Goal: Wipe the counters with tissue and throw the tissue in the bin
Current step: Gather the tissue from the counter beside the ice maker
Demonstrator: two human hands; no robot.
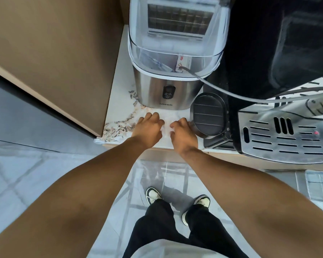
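head view: your 2 hands rest on the marble counter (119, 101) in front of the steel ice maker (168, 90). the white tissue (167, 126) lies flat between them, its long axis running toward the ice maker. your left hand (147, 130) and right hand (183, 135) each pinch 1 edge with curled fingers. the black coffee machine (268, 71) stands just right.
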